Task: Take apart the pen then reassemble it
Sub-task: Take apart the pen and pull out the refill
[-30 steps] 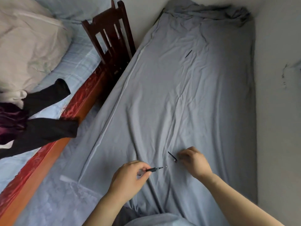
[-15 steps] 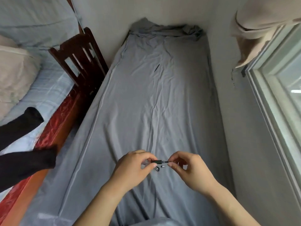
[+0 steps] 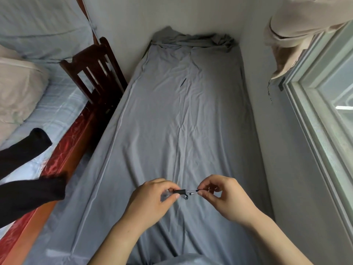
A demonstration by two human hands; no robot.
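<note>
1. Left hand (image 3: 152, 203): grip is pinching the pen (image 3: 184, 191) by its dark barrel, steadying it above the bed (image 3: 191, 131).
2. Right hand (image 3: 225, 197): fingertips are closing on the tip end, apparently for fitting or twisting.
3. Thin dark piece (image 3: 183, 82): lying far up the bed, apart.

Two bare hands, left hand (image 3: 152, 202) and right hand (image 3: 227, 197); one black-gripped clear plastic pen (image 3: 180, 192); one thin dark stick-shaped piece (image 3: 183, 82); one dark wooden slatted chair (image 3: 95, 73); two black socks (image 3: 32, 190).
</note>
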